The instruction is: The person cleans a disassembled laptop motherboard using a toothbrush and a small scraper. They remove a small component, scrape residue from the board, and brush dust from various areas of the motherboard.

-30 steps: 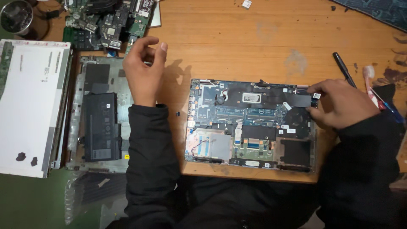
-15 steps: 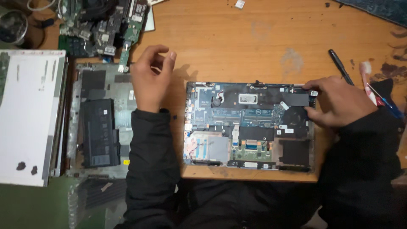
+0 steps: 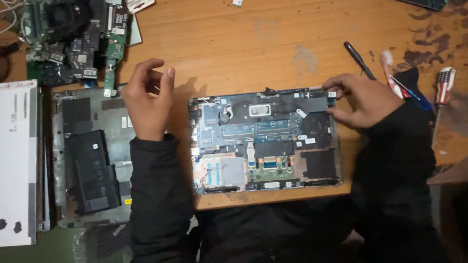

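Right hand pinches the top right corner of the opened laptop at the counter's near edge. Left hand hovers loosely curled, holding nothing, between laptop and battery tray.

A wooden worktop carries the clutter. At its far left corner lies a heap of green circuit boards. Below them sits a grey laptop base cover with a black battery in it, and a white panel lies just beside it on the left. Toward the right edge lie a black pen, a white-headed brush and a screwdriver with a striped handle.
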